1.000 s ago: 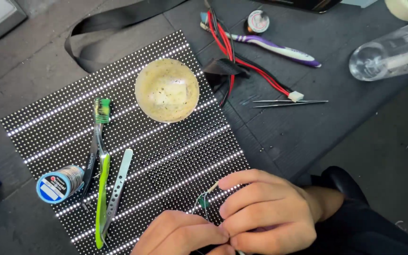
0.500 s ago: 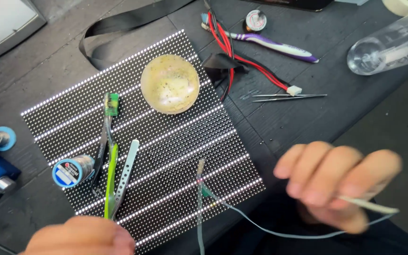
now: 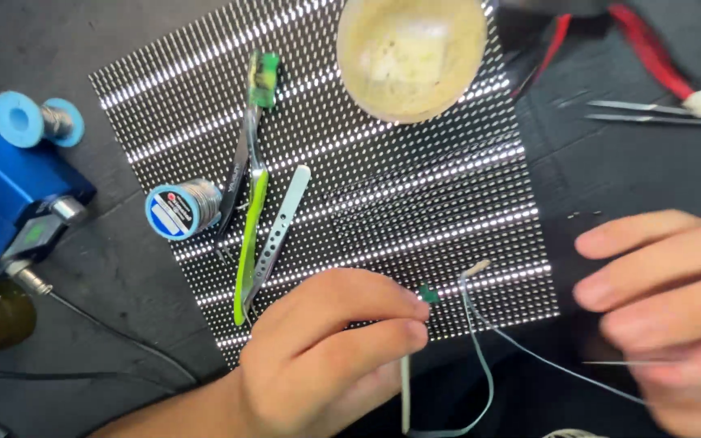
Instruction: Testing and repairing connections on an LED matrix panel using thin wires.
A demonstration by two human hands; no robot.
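Worktop (image 3: 626,174): dark, matte, crowded with soldering gear; a black panel studded with rows of bright dots (image 3: 415,195) laid flat across the middle.
Left hand (image 3: 326,357): resting at the panel's near edge, thumb and forefinger pinched shut on a small green piece (image 3: 427,294) at the end of a thin pale wire (image 3: 480,341).
Wire: looping down from the green piece, one bare tip lying on the panel, a finer strand running off rightward toward the other hand.
Right hand (image 3: 667,308): blurred, fingers curled, seemingly gripping a slim pale tool or the wire's far end near the frame's lower right; exact object not clear.
Step in hand: by the look of it, steadying the green piece against the panel's lower rows while drawing the wire taut.
Next move calls for: probably a firm left pinch and a slower, steadier right hand, so the tip meets one chosen dot without dragging across its neighbours.
Beside the left hand: lime-green tweezers (image 3: 250,235) and pale perforated tweezers (image 3: 281,223) lying on the panel, almost parallel.
Further out: a blue-capped solder spool (image 3: 180,209) at the panel's left edge, a light-blue spool (image 3: 36,122) near a blue box-shaped unit (image 3: 2,186).
Far edge: a round cream-coloured dish (image 3: 412,53) on the panel; steel tweezers (image 3: 659,113) and a red cable (image 3: 651,57) off to the right.
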